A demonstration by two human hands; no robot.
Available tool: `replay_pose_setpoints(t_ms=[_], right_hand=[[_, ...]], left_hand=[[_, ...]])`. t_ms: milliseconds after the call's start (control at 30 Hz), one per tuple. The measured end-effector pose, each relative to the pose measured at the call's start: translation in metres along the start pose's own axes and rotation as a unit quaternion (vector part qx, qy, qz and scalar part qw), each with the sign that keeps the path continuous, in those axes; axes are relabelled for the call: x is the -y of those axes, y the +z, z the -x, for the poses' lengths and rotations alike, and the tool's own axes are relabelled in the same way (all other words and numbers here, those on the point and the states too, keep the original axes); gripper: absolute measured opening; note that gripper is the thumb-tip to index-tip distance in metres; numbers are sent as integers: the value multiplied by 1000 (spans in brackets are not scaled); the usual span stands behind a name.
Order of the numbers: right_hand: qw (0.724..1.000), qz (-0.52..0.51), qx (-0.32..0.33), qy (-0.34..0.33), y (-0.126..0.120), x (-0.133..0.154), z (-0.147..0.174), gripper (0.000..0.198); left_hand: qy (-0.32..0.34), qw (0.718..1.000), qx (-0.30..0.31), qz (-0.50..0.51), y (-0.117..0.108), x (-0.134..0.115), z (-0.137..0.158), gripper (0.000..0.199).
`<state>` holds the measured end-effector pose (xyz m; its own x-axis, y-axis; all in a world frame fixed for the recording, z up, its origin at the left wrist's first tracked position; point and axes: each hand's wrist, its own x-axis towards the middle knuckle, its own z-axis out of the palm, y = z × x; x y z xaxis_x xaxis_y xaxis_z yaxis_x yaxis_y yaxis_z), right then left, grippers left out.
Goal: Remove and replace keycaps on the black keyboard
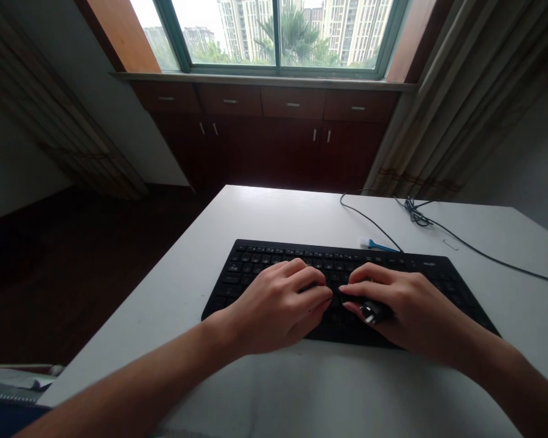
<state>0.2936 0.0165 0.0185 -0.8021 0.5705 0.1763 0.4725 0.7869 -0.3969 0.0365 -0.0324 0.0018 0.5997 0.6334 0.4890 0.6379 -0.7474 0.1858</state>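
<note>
A black keyboard (274, 250) lies flat on the white table, with both hands over its middle. My left hand (285, 298) is closed, its fingers curled down at the keys; whatever its fingertips may hold is hidden. Close beside it, my right hand (402, 298) is wrapped round a small black tool with a shiny metal end (369, 313). Most of that tool is covered by the palm and fingers, so its kind does not show. Behind the keyboard's rear edge lies a blue brush (380, 246) with pale bristles.
The white table (173, 292) has its left edge beside the keyboard. A cable (369, 218) runs back from the keyboard to a tied bundle of cable (418, 214). A thin bent metal piece (450, 244) lies at the right. Dark red cabinets (265, 146) stand below the window.
</note>
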Motion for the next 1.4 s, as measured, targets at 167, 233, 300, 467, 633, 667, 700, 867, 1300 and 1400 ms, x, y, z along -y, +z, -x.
replay_pose_setpoints(t_ms=[167,233,300,467,633,667,700,867,1300,1400], right_hand=[[999,-12,8,-36,-3,0,1,45],[999,-15,4,-50,-4,1,0,47],[998,-9,1,-57,-4,1,0,46],[998,13,2,-57,-4,-2,-1,28],[998,5,10,-67,-5,-3,1,29],[998,6,11,-67,-5,-3,1,29],[998,7,14,-64,-5,-2,2,28],[998,13,37,-40,-6,-2,4,19],[999,-31,26,-35,-4,4,4,30],[999,-39,19,-20,-2,1,4,40]], left_hand=[[-1,1000,3,3,1,0,0,16],[-2,1000,2,5,1,0,0,16],[-2,1000,0,5,1,0,1,16],[-3,1000,1,7,1,0,0,16],[-2,1000,4,6,2,0,0,16],[-2,1000,3,6,2,0,0,17],[-3,1000,2,6,2,0,0,17],[-6,1000,1,7,3,0,0,17],[-7,1000,3,10,3,0,0,17],[-5,1000,3,9,3,0,0,17]])
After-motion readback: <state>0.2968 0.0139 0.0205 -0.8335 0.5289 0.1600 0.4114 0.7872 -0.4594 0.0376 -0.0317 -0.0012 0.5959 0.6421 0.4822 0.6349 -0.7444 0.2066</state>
